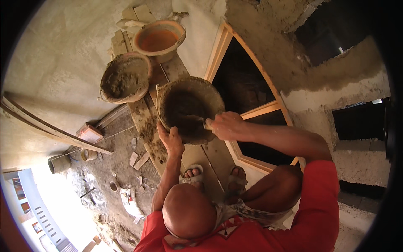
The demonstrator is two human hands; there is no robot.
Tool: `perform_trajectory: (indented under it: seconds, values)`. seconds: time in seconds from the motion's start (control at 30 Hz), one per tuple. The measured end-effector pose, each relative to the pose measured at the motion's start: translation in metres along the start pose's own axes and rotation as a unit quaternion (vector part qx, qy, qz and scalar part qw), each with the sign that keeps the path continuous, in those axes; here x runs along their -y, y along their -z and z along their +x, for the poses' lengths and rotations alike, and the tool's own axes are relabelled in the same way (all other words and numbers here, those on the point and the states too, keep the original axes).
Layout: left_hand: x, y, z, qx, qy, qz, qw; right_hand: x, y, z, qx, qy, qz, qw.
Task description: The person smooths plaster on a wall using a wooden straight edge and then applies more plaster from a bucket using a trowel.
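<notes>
My left hand [171, 140] grips the near-left rim of a mortar-caked bucket [212, 94] on the planks. My right hand [224, 125] is closed on the handle of a trowel [195, 119], whose blade is down inside that bucket's dark interior; what lies at the bottom is hard to make out. Just beyond, to the upper left, stands a second bucket [143, 67] with grey mortar in it. Behind it is a wide basin [178, 29] with an orange inside.
I squat on a raised plank platform [147, 130]. A wooden window frame [258, 109] and rough wall openings [357, 119] are at my right. Curved boards [54, 130] lean at left. Far below lie a dirt floor [96, 189], buckets [59, 164] and scattered scraps.
</notes>
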State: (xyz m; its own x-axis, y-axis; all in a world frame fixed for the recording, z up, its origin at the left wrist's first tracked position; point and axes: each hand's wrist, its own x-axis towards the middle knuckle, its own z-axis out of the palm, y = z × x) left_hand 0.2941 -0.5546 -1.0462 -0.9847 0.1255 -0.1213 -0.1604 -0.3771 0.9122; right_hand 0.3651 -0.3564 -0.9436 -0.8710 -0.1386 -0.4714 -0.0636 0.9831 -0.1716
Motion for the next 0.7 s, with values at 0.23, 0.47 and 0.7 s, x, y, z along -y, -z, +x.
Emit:
perform_trajectory:
  seconds: [0.23,0.47,0.7]
  values:
    - [0.003,0.008,-0.003,0.008,0.002,0.014,1.0,-0.015,0.019,-0.001,-0.064,0.026,-0.086,0.994]
    - [-0.019,0.011,-0.012,0.004,0.033,0.042,0.999,-0.019,0.023,-0.001,-0.157,0.008,-0.097,0.983]
    - [-0.014,0.012,-0.007,0.009,0.011,0.088,0.996,-0.018,0.017,0.035,-0.102,-0.013,-0.029,0.994]
